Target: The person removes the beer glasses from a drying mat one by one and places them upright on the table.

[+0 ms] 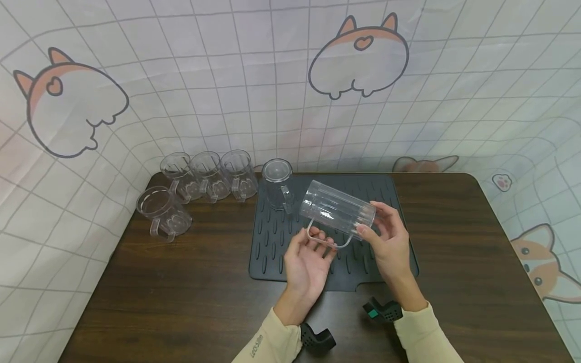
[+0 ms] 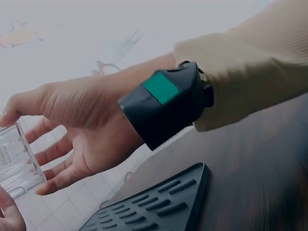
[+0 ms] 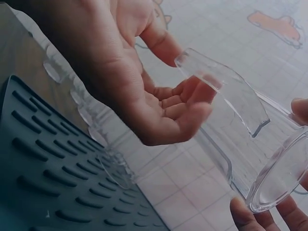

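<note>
A clear glass mug [image 1: 336, 205] is held tilted on its side over the dark drying mat [image 1: 271, 264] in the head view. My right hand [image 1: 391, 244] grips its right end, thumb on the near side and fingers round the far side. From below, my left hand [image 1: 308, 264] has its thumb and fingers at the mug's handle [image 3: 231, 84], pinching it in the right wrist view. The left wrist view shows the left thumb [image 2: 21, 106] on the handle's edge, with the other fingers spread behind it.
Another glass mug [image 1: 277, 189] stands on the mat's back left corner. Left of the mat, three mugs [image 1: 242, 184] stand in a row along the back edge, with one more mug [image 1: 170, 214] nearer the front. A patterned curtain [image 1: 290, 91] hangs behind the brown table [image 1: 181, 292].
</note>
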`<move>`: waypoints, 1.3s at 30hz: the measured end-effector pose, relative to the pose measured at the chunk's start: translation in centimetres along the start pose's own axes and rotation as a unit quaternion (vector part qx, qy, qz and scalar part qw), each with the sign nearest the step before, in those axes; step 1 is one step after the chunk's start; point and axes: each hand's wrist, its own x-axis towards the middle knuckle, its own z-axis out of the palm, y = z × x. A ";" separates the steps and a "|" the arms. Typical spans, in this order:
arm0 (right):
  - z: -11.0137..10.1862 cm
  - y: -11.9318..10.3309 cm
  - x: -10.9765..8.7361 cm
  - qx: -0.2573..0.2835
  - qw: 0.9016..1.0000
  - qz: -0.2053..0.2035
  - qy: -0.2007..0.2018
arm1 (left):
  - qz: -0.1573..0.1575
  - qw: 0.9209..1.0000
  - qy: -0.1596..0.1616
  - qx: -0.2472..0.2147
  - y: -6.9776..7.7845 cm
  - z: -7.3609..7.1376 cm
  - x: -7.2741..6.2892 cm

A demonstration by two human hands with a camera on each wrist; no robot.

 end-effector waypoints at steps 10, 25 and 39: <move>0.3 0.1 -0.1 -0.009 1.000 -0.004 -0.002 | 0.008 0.998 0.027 -0.048 0.1 0.5 0.1; 0.3 -0.1 -0.1 -0.027 0.999 -0.014 -0.013 | -0.010 0.997 -0.027 -0.075 0.8 0.7 -0.2; 0.1 -0.5 0.1 -0.026 0.998 -0.024 -0.048 | -0.020 0.994 -0.064 -0.090 1.5 0.9 -0.3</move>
